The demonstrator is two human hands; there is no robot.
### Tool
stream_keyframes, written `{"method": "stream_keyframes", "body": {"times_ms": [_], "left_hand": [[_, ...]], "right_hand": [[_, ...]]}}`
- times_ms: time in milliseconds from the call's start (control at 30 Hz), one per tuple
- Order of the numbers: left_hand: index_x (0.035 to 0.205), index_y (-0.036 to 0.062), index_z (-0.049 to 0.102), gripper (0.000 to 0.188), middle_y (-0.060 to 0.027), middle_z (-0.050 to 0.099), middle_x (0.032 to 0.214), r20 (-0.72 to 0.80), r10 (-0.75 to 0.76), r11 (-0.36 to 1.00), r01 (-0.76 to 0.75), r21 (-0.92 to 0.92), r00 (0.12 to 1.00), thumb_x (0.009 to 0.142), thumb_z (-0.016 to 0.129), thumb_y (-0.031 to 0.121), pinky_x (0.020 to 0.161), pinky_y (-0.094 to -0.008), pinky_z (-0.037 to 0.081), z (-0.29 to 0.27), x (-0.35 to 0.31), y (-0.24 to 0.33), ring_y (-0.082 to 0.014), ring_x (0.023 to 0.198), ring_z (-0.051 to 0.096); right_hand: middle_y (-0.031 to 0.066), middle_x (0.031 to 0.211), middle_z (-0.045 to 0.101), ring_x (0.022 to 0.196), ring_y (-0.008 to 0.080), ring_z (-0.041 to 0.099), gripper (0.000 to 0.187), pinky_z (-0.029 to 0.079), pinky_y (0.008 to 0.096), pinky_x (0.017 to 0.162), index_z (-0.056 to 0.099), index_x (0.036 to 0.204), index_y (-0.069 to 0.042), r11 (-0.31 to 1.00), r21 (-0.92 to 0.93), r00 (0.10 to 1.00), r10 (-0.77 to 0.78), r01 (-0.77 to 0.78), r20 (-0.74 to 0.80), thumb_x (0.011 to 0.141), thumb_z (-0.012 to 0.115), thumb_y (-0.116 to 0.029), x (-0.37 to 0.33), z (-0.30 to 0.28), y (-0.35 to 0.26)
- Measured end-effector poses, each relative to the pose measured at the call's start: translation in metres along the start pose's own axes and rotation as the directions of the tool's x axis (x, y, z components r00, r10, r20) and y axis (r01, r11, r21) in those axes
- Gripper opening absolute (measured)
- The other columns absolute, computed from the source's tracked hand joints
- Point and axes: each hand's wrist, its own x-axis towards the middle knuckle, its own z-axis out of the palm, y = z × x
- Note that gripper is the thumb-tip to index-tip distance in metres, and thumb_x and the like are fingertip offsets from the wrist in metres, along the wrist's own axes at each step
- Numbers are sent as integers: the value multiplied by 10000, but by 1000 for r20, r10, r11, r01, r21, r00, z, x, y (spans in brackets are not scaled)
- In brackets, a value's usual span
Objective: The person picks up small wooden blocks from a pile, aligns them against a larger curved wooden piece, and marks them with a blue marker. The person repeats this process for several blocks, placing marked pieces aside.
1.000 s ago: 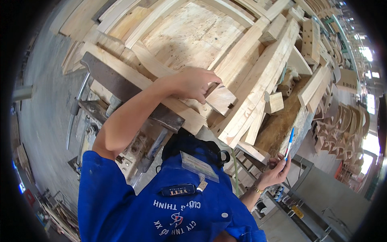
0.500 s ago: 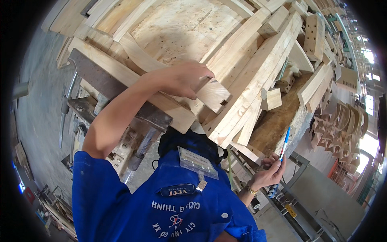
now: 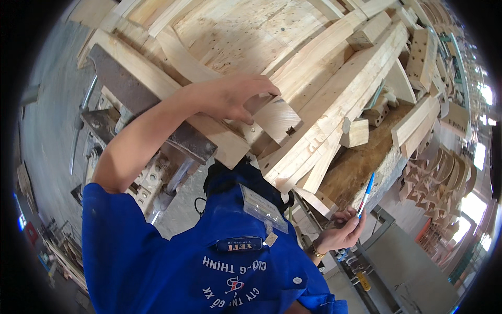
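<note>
My left hand (image 3: 235, 97) reaches over the workpiece from the left. Its thumb and fingers curve around the end of a short wooden block (image 3: 281, 119), which has a dark notch near one corner. That block sits between a wooden rail (image 3: 225, 141) along the metal clamp bar and a long thick beam (image 3: 334, 120) on its right. Off to the right, my right hand (image 3: 342, 233) is closed around a pen (image 3: 366, 194) with a blue cap and white barrel, its blue end pointing up.
A dark metal clamp jaw (image 3: 130, 83) runs along the left, with rods and bolts below it. Loose wood pieces (image 3: 355, 132) lie on the brown bench surface (image 3: 345, 172) at right. Stacked curved wooden parts (image 3: 436, 167) stand farther right. A grey cabinet (image 3: 413, 256) is at lower right.
My left thumb and fingers look slightly wider apart around the block. The right hand has shifted a little down and left with the pen. The whole view has tilted slightly.
</note>
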Motion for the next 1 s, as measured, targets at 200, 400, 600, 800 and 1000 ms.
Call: {"method": "stream_keyframes", "body": {"times_ms": [200, 400, 600, 800, 1000], "left_hand": [[1289, 69, 441, 680, -124, 507, 1187, 8, -57, 992, 58, -110, 998, 685, 693, -115, 843, -343, 537, 4, 2, 4, -261, 989, 603], [1285, 62, 429, 672, -131, 507, 1170, 46, -93, 992, 97, -84, 995, 692, 693, -114, 854, -340, 528, 3, 0, 4, -267, 984, 598], [1240, 15, 456, 639, -135, 532, 1087, -89, 128, 985, -116, 130, 988, 664, 724, -54, 808, -349, 520, 14, 1, 1, -267, 932, 602], [1246, -18, 488, 647, -146, 595, 990, -8, 150, 923, -137, 360, 989, 658, 743, 67, 821, -320, 508, 14, 9, 2, -251, 914, 624], [1146, 13, 560, 588, -123, 655, 950, 15, 116, 967, -116, 225, 993, 613, 782, 128, 757, -320, 500, 11, 6, 3, -213, 869, 624]], "right_hand": [[138, 862, 633, 568, 98, 506, 353, 363, 203, 484, 515, 1229, 75, 999, 45, 1000, -6, 5, 21, 993, 447, -178, 0, -2, 0], [134, 880, 635, 600, 109, 517, 341, 412, 210, 522, 505, 1238, 53, 996, 85, 997, -21, 15, 74, 989, 448, -173, -2, -1, -3], [154, 878, 634, 587, 123, 528, 348, 419, 231, 524, 497, 1232, 81, 991, 88, 993, -108, 103, 47, 991, 431, -161, -3, -1, 3], [120, 895, 644, 579, 111, 516, 334, 396, 229, 498, 538, 1207, 49, 982, 56, 982, -184, 182, 37, 979, 449, -178, -11, 0, 7], [99, 893, 669, 579, 89, 529, 311, 377, 205, 486, 565, 1165, 30, 967, 79, 969, -245, 244, 10, 972, 467, -194, -13, 2, 4]]}}
